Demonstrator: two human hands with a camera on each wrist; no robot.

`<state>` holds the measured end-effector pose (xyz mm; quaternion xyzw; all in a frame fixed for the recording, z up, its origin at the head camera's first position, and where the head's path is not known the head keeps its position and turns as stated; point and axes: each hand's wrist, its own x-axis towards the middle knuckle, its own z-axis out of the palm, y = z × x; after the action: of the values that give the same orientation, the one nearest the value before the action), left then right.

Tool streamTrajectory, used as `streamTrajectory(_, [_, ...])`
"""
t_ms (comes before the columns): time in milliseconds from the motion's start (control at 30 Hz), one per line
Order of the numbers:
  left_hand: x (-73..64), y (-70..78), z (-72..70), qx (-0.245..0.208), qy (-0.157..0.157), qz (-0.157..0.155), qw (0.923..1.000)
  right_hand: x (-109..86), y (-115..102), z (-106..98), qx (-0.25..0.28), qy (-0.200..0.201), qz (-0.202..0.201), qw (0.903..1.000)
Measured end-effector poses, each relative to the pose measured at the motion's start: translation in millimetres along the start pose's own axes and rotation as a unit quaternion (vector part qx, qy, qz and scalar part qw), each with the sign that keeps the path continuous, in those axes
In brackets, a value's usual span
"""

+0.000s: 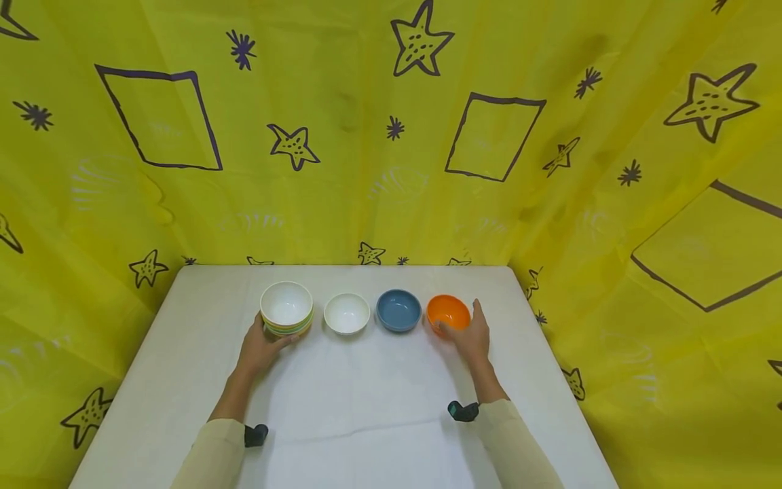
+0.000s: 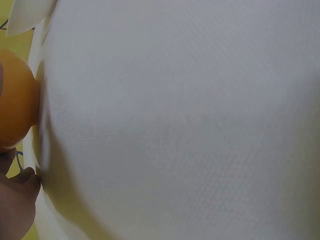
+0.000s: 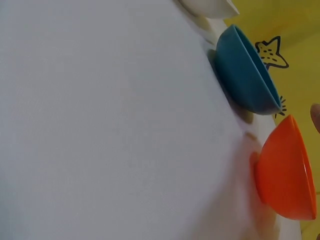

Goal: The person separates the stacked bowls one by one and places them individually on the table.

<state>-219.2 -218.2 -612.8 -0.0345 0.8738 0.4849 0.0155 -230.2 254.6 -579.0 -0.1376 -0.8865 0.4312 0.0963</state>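
Observation:
My left hand [image 1: 259, 348] curls round a stack of bowls [image 1: 287, 305], its thumb across the front and fingers at the left side. A white bowl tops the stack, with green and yellow rims below. In the left wrist view, the stack's orange-yellow bottom bowl [image 2: 17, 102] stands by the curled fingers [image 2: 25, 180]. My right hand [image 1: 473, 338] is spread around an orange bowl [image 1: 449, 311], thumb over its near side and fingers to its right. In the right wrist view a fingertip [image 3: 315, 117] shows beyond the rim of that bowl, which sits on the table.
Between the hands stand a small white bowl [image 1: 347, 314] and a blue bowl [image 1: 398, 310], in a row with the others. They are on a table with a white cloth [image 1: 366, 401]. Yellow patterned curtains [image 1: 342, 204] hang behind the table and at both sides.

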Motion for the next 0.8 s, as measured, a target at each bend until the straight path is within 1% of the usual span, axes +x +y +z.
streamTrajectory(233, [-0.8, -1.0, -1.0, 0.007, -0.001, -0.004, 1.0000, 0.4, -18.6, 8.2, 0.036, 0.051, -0.057, 0.9964])
streamTrajectory(367, [-0.8, -1.5, -1.7, 0.002, -0.002, -0.002, 1.0000, 0.7, -31.5, 17.3, 0.047, 0.055, -0.075, 0.9946])
streamTrajectory(433, [-1.0, -1.9, -1.6, -0.002, -0.002, -0.001, 1.0000, -0.3, -39.7, 23.4, 0.054, 0.046, -0.077, 0.9945])
streamTrajectory(533, [-0.8, -2.8, -0.8, -0.005, 0.001, 0.002, 1.0000, -0.9, -53.6, 34.4, 0.065, 0.016, -0.087, 0.9940])
streamTrajectory(700, [0.8, -3.9, -0.6, -0.006, 0.004, 0.005, 1.0000, -0.4, -80.0, 57.3, 0.027, -0.050, -0.104, 0.9930])
streamTrajectory(800, [1.4, -3.7, -1.9, -0.005, 0.002, 0.004, 1.0000, -1.8, -98.5, 71.5, 0.011, -0.075, -0.110, 0.9910])
